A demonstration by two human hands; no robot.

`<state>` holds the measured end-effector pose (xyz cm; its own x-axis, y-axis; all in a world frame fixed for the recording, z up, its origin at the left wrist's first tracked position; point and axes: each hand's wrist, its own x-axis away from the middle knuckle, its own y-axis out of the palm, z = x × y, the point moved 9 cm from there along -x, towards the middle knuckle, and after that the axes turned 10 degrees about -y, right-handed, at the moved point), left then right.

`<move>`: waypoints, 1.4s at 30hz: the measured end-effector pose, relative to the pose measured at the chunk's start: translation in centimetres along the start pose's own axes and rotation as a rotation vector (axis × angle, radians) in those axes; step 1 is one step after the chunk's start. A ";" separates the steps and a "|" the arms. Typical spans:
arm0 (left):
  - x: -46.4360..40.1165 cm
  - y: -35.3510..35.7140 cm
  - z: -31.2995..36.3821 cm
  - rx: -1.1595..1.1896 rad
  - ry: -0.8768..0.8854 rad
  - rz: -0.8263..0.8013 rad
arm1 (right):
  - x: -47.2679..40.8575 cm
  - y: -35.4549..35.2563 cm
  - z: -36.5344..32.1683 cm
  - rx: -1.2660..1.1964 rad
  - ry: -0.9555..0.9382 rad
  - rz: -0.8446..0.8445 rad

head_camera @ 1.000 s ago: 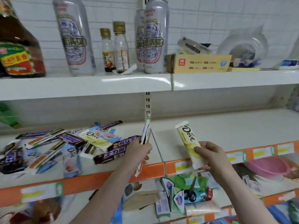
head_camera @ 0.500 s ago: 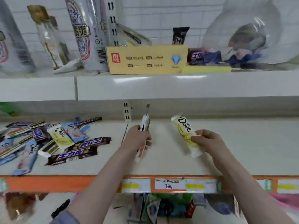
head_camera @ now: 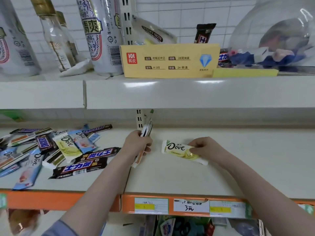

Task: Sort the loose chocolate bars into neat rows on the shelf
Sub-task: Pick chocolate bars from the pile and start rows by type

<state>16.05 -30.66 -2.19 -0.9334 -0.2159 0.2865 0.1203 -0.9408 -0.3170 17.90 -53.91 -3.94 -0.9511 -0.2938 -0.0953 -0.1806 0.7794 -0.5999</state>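
A yellow-green Dove bar (head_camera: 177, 149) lies flat on the white shelf (head_camera: 187, 178), label up, and my right hand (head_camera: 203, 147) still pinches its right end. My left hand (head_camera: 139, 144) is closed around a couple of thin bars (head_camera: 148, 126) held upright on edge, just left of the Dove bar. A loose pile of chocolate bars (head_camera: 56, 149) covers the shelf's left section: Dove bars, Snickers bars and two long dark bars (head_camera: 81, 168) with blue labels.
The upper shelf (head_camera: 170, 92) overhangs close above my hands. On it stand cans (head_camera: 100, 34), bottles (head_camera: 56, 40), a yellow box (head_camera: 170, 60) and a clear plastic bag (head_camera: 276, 34). An orange price strip (head_camera: 170, 205) edges the shelf front.
My right hand has lowered the Dove bar from a tilted hold to lying flat on the shelf. My left hand has stayed in place with its bars.
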 end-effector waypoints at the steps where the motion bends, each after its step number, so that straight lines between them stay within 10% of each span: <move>1: -0.2 -0.1 -0.1 -0.004 0.001 0.002 | -0.5 0.0 -0.2 0.049 -0.019 0.001; 14: -1.4 -2.6 -2.9 0.001 -0.041 0.045 | -2.5 1.6 -0.8 0.530 -0.232 -0.137; 42: -3.0 -5.7 -5.4 0.055 -0.108 -0.056 | -13.4 4.9 -1.4 0.479 -0.204 -0.051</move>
<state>16.30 -23.24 -6.10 -0.8976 -0.1869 0.3991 0.0903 -0.9644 -0.2485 29.44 -45.35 -4.51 -0.8675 -0.4635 -0.1806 -0.0453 0.4352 -0.8992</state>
